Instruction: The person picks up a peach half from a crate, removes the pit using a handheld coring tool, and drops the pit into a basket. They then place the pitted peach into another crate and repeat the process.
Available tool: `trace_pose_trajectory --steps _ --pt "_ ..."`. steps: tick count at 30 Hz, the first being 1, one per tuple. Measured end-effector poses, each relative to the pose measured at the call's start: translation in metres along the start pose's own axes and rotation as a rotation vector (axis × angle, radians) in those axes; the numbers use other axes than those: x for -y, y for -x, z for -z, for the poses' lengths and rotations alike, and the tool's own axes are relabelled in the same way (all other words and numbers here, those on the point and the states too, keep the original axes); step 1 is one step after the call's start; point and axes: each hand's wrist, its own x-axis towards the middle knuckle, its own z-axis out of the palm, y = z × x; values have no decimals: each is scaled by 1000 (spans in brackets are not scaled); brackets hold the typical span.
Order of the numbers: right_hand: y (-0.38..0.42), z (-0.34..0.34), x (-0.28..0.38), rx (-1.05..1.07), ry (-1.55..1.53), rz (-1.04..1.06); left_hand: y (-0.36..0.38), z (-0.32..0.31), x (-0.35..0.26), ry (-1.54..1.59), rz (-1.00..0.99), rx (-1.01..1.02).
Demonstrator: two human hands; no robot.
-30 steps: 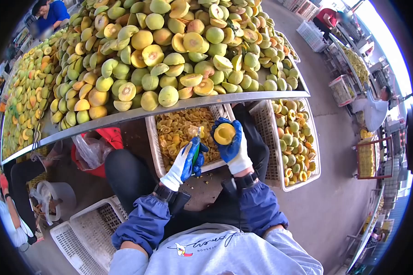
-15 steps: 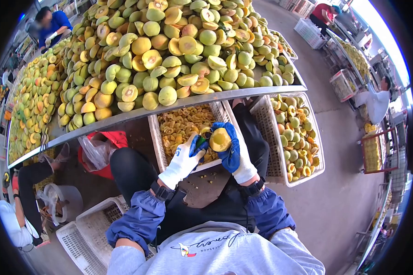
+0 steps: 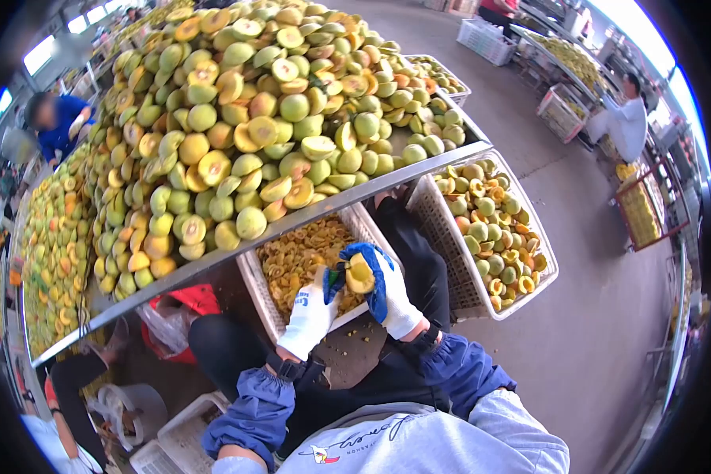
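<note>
My right hand (image 3: 393, 294), in a white glove with blue coating, is closed round a yellow peach half (image 3: 360, 273) held over a crate of scraps (image 3: 259, 286). My left hand (image 3: 311, 317), gloved the same way, is closed on a small tool with a dark green handle (image 3: 336, 279). The tool's working end is hidden beside the fruit. Yellow peach scraps (image 3: 299, 251) fill much of the crate below my hands.
A large heap of halved peaches (image 3: 245, 134) covers the metal-edged table (image 3: 197, 272) ahead. To the right stands a crate of peach halves (image 3: 430, 233). A red bag (image 3: 201, 299) lies at left, near a white bucket (image 3: 144, 412). Other people sit at both sides.
My view has turned, so the table edge slants more steeply. The peach half is tilted differently in my right hand, and the tool's dark ring no longer shows.
</note>
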Motion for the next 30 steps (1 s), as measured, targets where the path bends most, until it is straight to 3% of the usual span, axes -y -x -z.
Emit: trace_pose_trajectory --steps 1,3,4,5,6,9,10,12,13,15,19,21,22,23,25,26,28,29,30 --pt "2 0 10 -7 -1 -48 -9 4 -10 165 298 116" --pt "-1 13 5 -51 85 9 -16 -27 20 123 -27 -54" --pt "-8 29 7 -59 145 38 -20 -27 15 124 -33 -44" --pt "-13 39 27 -68 276 68 -25 -24 5 333 268 75" --pt "-16 49 52 -152 553 239 -31 -23 0 537 571 196" --pt "-34 125 103 -410 681 401 -29 -26 37 346 607 156" --pt "-48 179 109 -433 885 525 -27 -20 39 345 663 185" --pt "-43 211 135 -586 1102 437 -22 -11 42 356 706 239" --pt "-44 232 144 -612 1476 391 -19 -10 45 341 719 265" --pt "-54 230 156 -680 1897 430 -12 -11 51 339 697 263" --pt "-109 174 180 -494 1665 791 -2 -19 68 372 693 286" --pt "-132 124 192 -354 1571 643 -3 -17 58 355 693 305" --pt "-156 125 189 -286 1602 698 -2 -17 58 331 689 311" --pt "-181 125 185 -235 1823 833 -1 -17 57 308 686 315" --pt "-211 122 181 -186 2111 637 4 -17 58 326 697 300" --pt "-218 119 183 -181 2109 640 5 -14 52 341 734 257" --pt "-226 112 189 -115 2080 443 10 -11 56 337 764 191" --pt "-226 110 194 -79 1873 447 15 -9 61 341 765 184" --pt "-224 108 193 25 1414 427 20 -8 65 351 696 133"
